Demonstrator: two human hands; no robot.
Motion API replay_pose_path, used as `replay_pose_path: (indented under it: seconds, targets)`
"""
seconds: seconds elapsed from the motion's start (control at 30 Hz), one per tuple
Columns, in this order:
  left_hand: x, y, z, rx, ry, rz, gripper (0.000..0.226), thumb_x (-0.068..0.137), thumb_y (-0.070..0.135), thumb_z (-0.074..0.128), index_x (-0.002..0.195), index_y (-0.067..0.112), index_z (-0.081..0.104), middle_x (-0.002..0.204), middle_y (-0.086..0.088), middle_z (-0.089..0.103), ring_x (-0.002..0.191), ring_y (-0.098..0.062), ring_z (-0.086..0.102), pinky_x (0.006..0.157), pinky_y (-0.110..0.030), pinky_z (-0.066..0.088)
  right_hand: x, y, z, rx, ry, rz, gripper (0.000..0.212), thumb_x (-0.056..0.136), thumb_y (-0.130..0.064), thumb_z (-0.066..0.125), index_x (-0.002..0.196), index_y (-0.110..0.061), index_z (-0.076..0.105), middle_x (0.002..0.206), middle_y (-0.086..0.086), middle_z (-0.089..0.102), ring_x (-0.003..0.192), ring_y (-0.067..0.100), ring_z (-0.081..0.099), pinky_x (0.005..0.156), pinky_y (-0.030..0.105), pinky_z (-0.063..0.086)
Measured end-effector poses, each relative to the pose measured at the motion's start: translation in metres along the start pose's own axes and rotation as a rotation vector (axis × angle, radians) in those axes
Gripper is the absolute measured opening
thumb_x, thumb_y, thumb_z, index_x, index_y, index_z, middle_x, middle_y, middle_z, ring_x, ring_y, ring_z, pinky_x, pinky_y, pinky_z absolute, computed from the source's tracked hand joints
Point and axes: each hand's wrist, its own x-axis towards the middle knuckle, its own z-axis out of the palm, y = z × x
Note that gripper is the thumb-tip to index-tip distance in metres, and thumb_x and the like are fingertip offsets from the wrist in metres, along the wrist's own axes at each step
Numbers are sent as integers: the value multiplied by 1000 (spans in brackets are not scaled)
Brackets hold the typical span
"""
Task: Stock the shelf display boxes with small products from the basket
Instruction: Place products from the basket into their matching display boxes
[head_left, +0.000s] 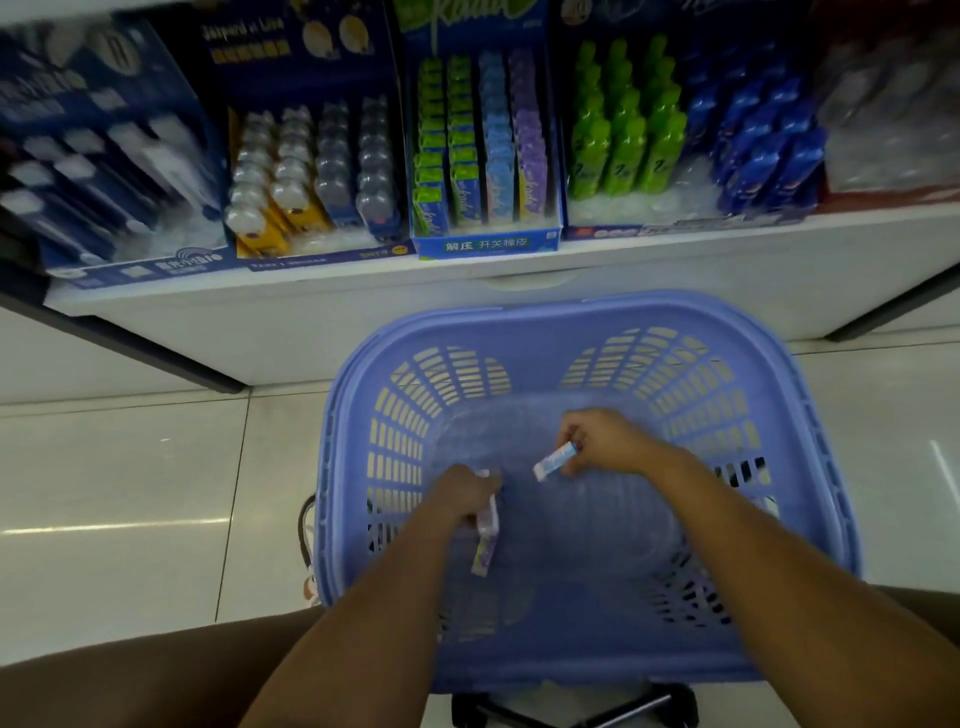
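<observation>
Fingers (574, 428) pinching in basket (571, 322): left hand (462, 496) purple pack (485, 543), right hand (608, 441) blue pack (555, 461).
No more stock seen inside; eraser box (485, 244) beyond basket nr full, prob. last ones.

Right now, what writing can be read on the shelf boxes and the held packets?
"解压 开关橡皮": front lip of the bright blue cardboard display box.
Too blurred: yellow lettering on the dark navy cardboard display box; print on the pale blue packet in the right hand and purple packet in the left hand.

left hand (460, 496), right hand (610, 441), forearms (363, 613) bare
</observation>
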Motion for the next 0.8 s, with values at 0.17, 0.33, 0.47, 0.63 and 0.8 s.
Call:
replay_pose_path:
  seconds: [0.17, 0.33, 0.47, 0.63, 0.8]
  targets:
    - [-29, 44, -30, -601, -66, 67, 28, 97, 20, 47, 75, 5, 53, 71, -17, 55, 64, -26, 58, 64, -39, 53, -27, -38, -47, 360, 74, -125, 26, 76, 7, 71, 97, -7, 67, 87, 12, 64, 80, 17, 59, 73, 30, 49]
    - [-79, 70, -71, -767, -17, 343, 13, 96, 17, 52, 86, 9, 55, 67, -7, 51, 49, -11, 55, 55, -28, 46, -66, -93, -76, 509, 220, -249, 30, 80, 6, 67, 109, -1, 64, 81, 3, 66, 68, 4, 65, 66, 15, 55]
    - [-115, 85, -97, -719, 74, 524, 22, 96, 35, 52, 94, 16, 62, 65, 4, 56, 46, -5, 47, 42, -17, 36, -91, -141, -96, 542, 559, -383, 23, 77, 4, 71, 98, -5, 64, 79, 1, 65, 61, -6, 62, 64, 9, 51]
    - [-144, 97, -115, -834, 128, 609, 37, 101, 38, 39, 91, 15, 66, 59, 3, 53, 42, -7, 40, 38, -18, 27, -93, -186, -117, 338, 870, -546, 14, 85, -10, 68, 98, -14, 64, 84, -8, 62, 71, -2, 61, 70, 12, 52]
    - [-152, 102, -118, -938, 87, 624, 35, 101, 30, 38, 91, 13, 66, 62, 1, 59, 45, -8, 49, 42, -19, 39, -66, -206, -125, 49, 893, -513, 14, 84, -15, 68, 98, -11, 64, 94, 1, 65, 82, 11, 61, 69, 7, 47]
